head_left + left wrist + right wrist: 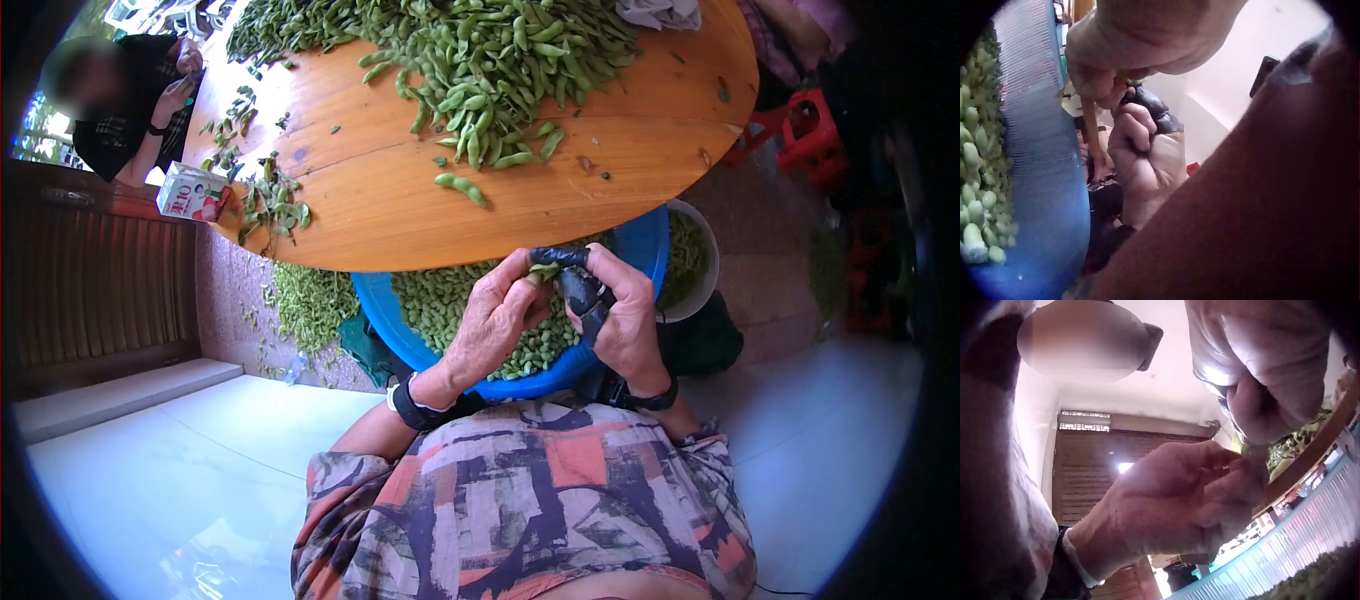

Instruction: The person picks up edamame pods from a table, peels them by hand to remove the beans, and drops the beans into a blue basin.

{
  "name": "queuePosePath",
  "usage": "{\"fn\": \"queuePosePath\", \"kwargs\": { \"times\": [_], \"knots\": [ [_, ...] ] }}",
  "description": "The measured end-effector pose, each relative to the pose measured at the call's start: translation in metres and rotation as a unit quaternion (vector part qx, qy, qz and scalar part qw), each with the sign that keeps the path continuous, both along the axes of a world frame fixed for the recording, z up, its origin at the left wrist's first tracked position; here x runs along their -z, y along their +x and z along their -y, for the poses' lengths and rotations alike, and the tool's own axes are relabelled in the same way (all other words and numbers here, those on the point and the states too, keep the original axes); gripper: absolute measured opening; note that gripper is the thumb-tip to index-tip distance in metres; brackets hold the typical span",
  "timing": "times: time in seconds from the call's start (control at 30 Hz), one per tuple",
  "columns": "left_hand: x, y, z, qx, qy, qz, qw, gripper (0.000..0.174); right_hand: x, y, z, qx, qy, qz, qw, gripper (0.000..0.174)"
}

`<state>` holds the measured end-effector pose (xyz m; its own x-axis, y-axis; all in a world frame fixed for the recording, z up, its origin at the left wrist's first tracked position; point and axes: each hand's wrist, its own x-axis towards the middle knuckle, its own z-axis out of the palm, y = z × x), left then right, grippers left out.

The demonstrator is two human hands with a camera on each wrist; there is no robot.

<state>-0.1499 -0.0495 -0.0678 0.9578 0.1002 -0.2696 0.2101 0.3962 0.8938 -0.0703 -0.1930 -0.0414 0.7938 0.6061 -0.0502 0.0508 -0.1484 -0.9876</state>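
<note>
Pinches, apparently, a soybean pod (543, 271) (mostly hidden) between left hand (495, 315) and right hand (627, 310), close together above the blue tub (650, 242); should handle light, pliant, slightly slippery, best gripped near the ends.

Room left of fingers (510, 271), tabletop (400, 200) ahead

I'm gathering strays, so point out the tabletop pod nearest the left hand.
The lone green pod on the bare tabletop, apart from the heap; the heap's pods all lie farther from the left hand.
</note>
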Motion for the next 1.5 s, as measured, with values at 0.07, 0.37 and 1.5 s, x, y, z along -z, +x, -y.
{"fn": "queuePosePath", "kwargs": {
  "times": [0.07, 0.37, 1.5],
  "knots": [
    [0.008, 0.000, 0.002, -0.012, -0.024, -0.011, 1.000, 0.024, 0.006, 0.000, 0.001, -0.002, 0.002, 0.205, 0.979, 0.015],
    [-0.008, 0.000, -0.026, 0.223, 0.384, 0.177, 0.878, 0.026, 0.004, 0.023, 0.072, 0.117, 0.089, 0.042, 0.988, 0.068],
    [0.001, 0.001, -0.013, -0.086, 0.127, 0.163, 0.975, 0.019, 0.013, 0.016, 0.010, -0.081, 0.159, -0.241, 0.954, 0.027]
  ]
}}
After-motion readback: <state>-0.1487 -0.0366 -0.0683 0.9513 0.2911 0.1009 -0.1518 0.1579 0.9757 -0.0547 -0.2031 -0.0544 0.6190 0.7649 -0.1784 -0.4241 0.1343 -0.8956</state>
